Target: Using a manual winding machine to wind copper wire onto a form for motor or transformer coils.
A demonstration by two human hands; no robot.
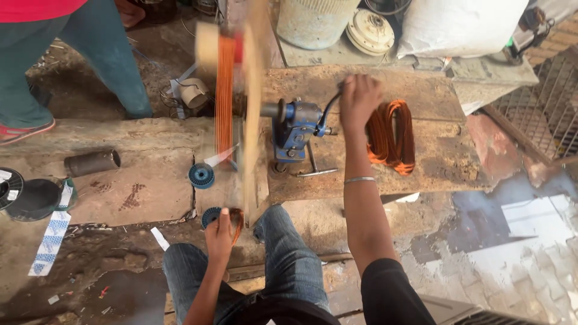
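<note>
The right hand [359,99] is closed around the crank handle [330,108] of the blue winder [295,129] at the bench's middle. The left hand [220,235], at the near edge, pinches copper wire [224,96] running away to the blurred former [253,90].

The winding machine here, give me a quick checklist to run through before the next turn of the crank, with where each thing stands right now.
1. Right hand on the crank handle: ok, gripping it.
2. Left hand guiding the copper wire: ok, at the spool by the knee.
3. Wire lying evenly on the spinning former: cannot tell, blurred by motion.
4. Blue winding machine seated on the wooden bench: ok, upright.
5. Finished copper coil apart from the crank: not ok, right beside the hand.
6. Bystander's legs apart from the former: ok.
</note>
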